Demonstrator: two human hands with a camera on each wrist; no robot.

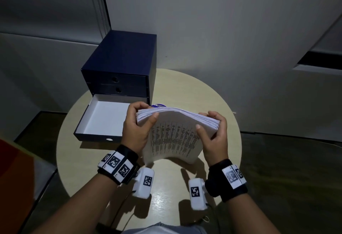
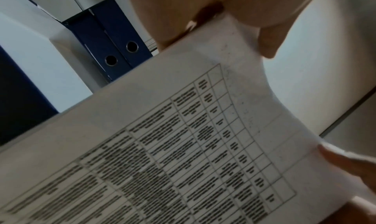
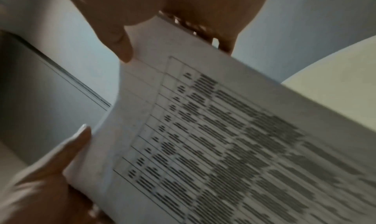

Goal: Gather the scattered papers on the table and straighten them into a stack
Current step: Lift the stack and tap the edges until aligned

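Note:
A thick stack of white papers point(image 1: 174, 137) with a printed table on the top sheet stands on its lower edge on the round table point(image 1: 212, 93), tilted toward me. My left hand point(image 1: 136, 126) grips its upper left corner, thumb on the front sheet and fingers curled over the top. My right hand point(image 1: 212, 131) grips the upper right corner the same way. The left wrist view shows the stack point(image 2: 183, 147) under my left thumb point(image 2: 268, 45). In the right wrist view the printed sheet point(image 3: 223, 139) fills the frame, with my right thumb point(image 3: 122, 50) on it.
A dark blue drawer unit point(image 1: 122, 67) stands at the table's back left, its bottom drawer point(image 1: 105, 118) pulled out with a white inside. A small blue-and-white thing point(image 1: 158, 106) shows behind the stack. Grey walls surround the table.

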